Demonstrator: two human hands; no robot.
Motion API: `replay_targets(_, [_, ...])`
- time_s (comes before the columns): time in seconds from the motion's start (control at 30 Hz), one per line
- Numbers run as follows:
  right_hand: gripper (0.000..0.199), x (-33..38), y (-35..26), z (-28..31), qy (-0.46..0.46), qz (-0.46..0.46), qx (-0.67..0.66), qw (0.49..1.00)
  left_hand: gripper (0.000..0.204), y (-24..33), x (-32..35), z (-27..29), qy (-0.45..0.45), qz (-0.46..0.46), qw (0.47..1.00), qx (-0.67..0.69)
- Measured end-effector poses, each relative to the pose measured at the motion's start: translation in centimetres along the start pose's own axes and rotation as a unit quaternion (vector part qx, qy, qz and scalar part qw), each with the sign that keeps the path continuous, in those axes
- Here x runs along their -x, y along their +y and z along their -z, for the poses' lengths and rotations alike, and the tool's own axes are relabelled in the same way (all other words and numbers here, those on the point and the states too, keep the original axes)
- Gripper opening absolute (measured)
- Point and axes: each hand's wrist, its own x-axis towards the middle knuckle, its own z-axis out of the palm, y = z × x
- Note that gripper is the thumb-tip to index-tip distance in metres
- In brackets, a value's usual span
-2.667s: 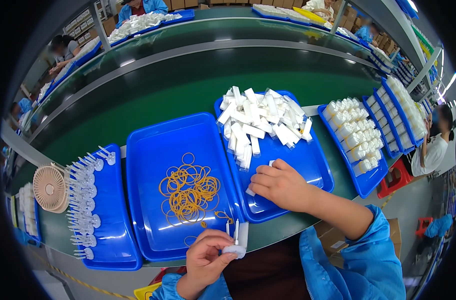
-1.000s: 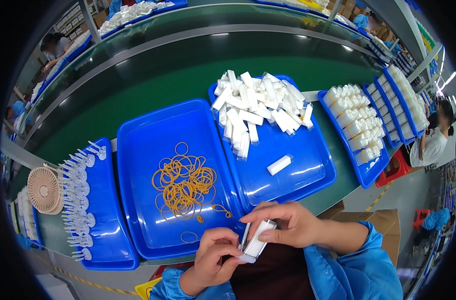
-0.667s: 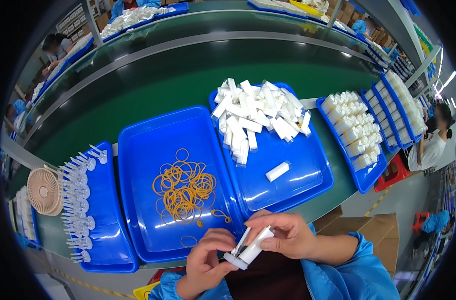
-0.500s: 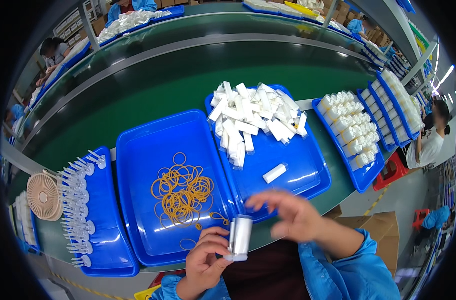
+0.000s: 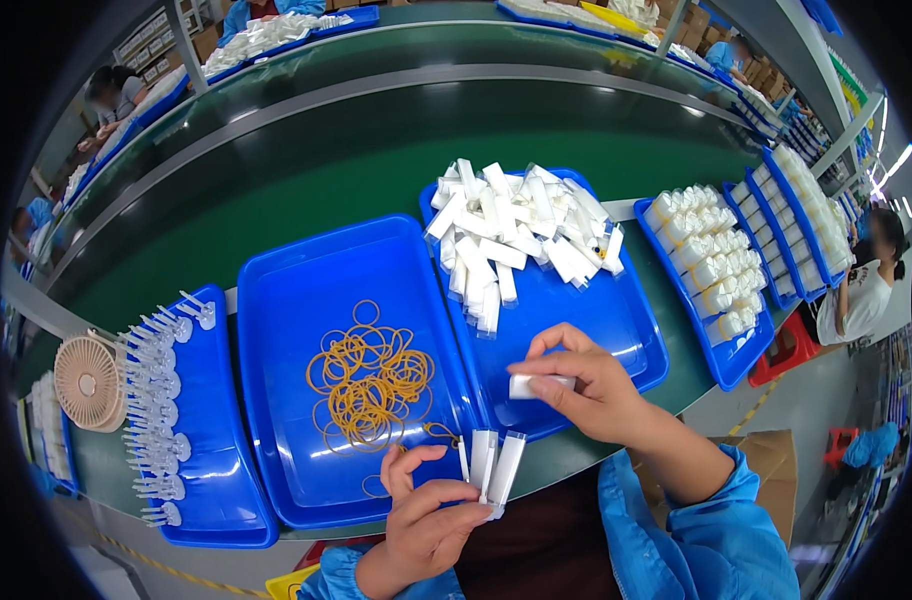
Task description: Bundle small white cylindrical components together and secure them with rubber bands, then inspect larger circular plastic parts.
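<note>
My left hand (image 5: pixel 426 525) is closed on the bottom of a small upright cluster of white packets (image 5: pixel 504 470), which fan apart at the top; a bit of clear plastic shows at their base. In my right hand (image 5: pixel 601 395), thumb and fingers pinch a single white packet (image 5: pixel 521 387) over the near edge of the right blue tray (image 5: pixel 621 325). A heap of similar white packets (image 5: pixel 521 235) in clear wrapping fills that tray's far part. Just beyond my left hand, tan rubber bands (image 5: pixel 376 385) lie tangled in the middle blue tray (image 5: pixel 296 265).
Clear plastic pronged pieces (image 5: pixel 156 400) line a blue tray (image 5: pixel 211 420) at the left, beside a beige fan (image 5: pixel 88 383). On the right stand trays of banded white bundles (image 5: pixel 711 260). A green conveyor belt (image 5: pixel 306 150) runs behind; a cardboard box (image 5: pixel 746 470) sits at lower right.
My right hand has reached to the tray and closed on the lone packet that lay there. The packets in my left hand have spread apart at the top.
</note>
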Motion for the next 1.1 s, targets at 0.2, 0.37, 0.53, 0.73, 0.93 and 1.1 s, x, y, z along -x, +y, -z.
replay_targets(0.2, [0.044, -0.1, -2.2, -0.6, -0.030, -0.182, -0.430, 0.884, 0.017, 0.2, -0.4, -0.1, -0.013, -0.003, 1.000, -0.004])
replay_targets(0.37, [0.044, 0.3, -1.2, -0.9, -0.076, -0.212, -0.497, 0.838, 0.015, 0.3, -0.6, -0.3, -0.012, -0.001, 1.000, -0.002])
replay_targets(0.53, [0.045, 0.4, -1.7, -0.7, -0.089, -0.209, -0.438, 0.870, 0.013, 0.2, -0.5, -0.3, -0.011, 0.006, 1.000, 0.022])
replay_targets(0.73, [0.042, 0.9, -3.1, 0.4, -0.099, -0.027, -0.102, 0.989, 0.013, -0.3, -0.4, -0.2, -0.039, -0.002, 0.999, -0.004])
replay_targets(0.93, [0.043, 1.6, -3.3, -0.2, -0.152, -0.104, -0.212, 0.960, 0.013, -0.1, -0.3, -0.3, -0.037, -0.031, 0.998, -0.027])
replay_targets(1.1, [0.044, 3.1, -2.9, -2.6, -0.140, -0.046, -0.227, 0.963, 0.011, 0.1, -0.2, -1.5, 0.105, 0.010, 0.992, 0.074])
